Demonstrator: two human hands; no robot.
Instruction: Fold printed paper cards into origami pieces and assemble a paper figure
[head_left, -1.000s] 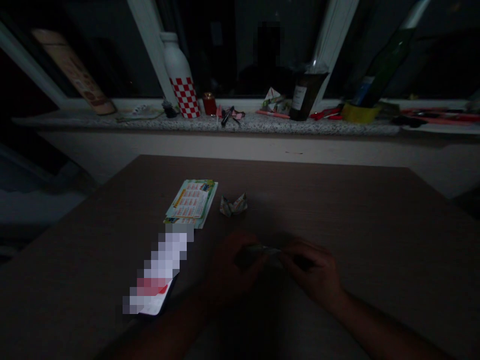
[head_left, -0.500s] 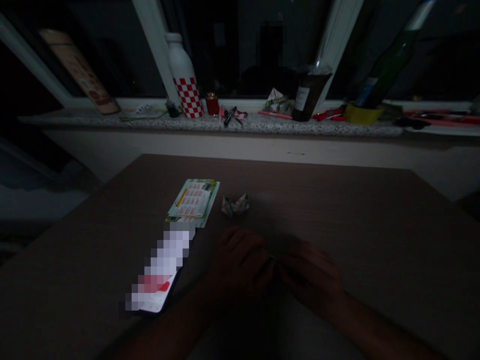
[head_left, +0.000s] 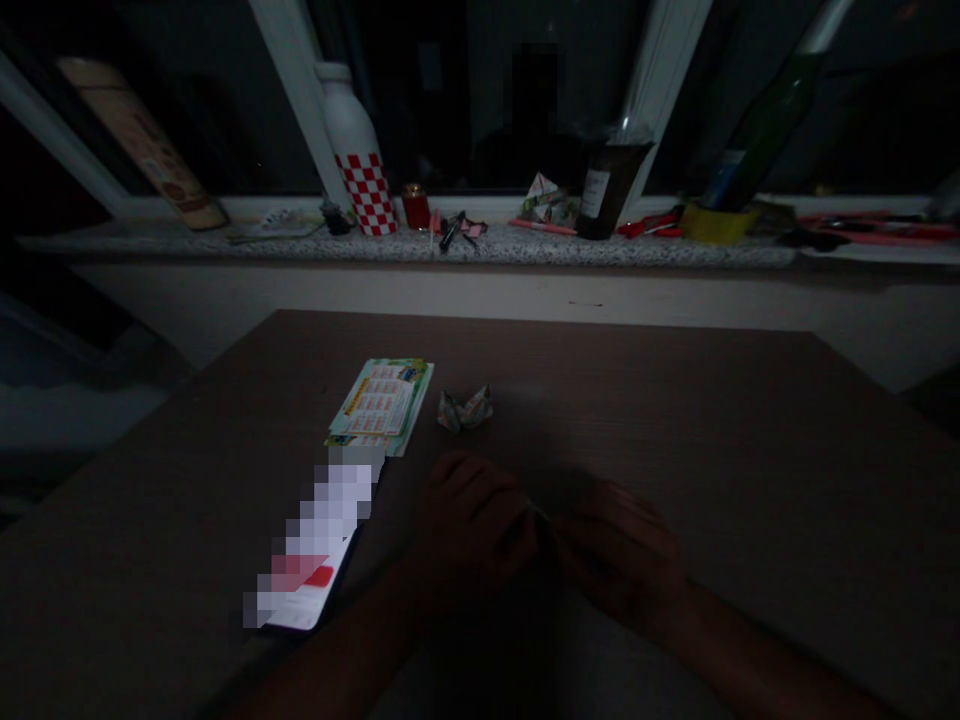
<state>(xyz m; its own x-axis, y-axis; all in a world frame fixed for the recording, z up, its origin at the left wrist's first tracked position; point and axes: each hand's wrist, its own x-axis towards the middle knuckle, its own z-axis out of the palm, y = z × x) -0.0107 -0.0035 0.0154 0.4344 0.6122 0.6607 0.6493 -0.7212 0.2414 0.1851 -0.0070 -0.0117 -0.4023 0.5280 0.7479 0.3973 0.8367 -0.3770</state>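
My left hand [head_left: 476,515] and my right hand [head_left: 619,545] are close together over the near middle of the table, both with curled fingers. Between their fingertips shows the thin pale edge of a small piece of paper [head_left: 537,511]; the rest is hidden by fingers and deep shadow. Just beyond my left hand stands a folded paper piece [head_left: 465,410] with two raised points. Left of it lies a stack of printed calendar cards [head_left: 379,400]. A lit phone [head_left: 304,605] lies left of my left hand, its screen largely blurred out.
Behind the wooden table [head_left: 675,400] runs a speckled stone sill [head_left: 495,250]. On it stand a white bottle with red checks [head_left: 364,180], a small red jar [head_left: 415,207], a dark cup [head_left: 606,190], a green bottle [head_left: 769,120] and a tan tube [head_left: 146,145].
The view has shifted slightly, so the things on the table and sill sit a little further left. Both hands keep their grip, with slightly more of the pale paper edge showing.
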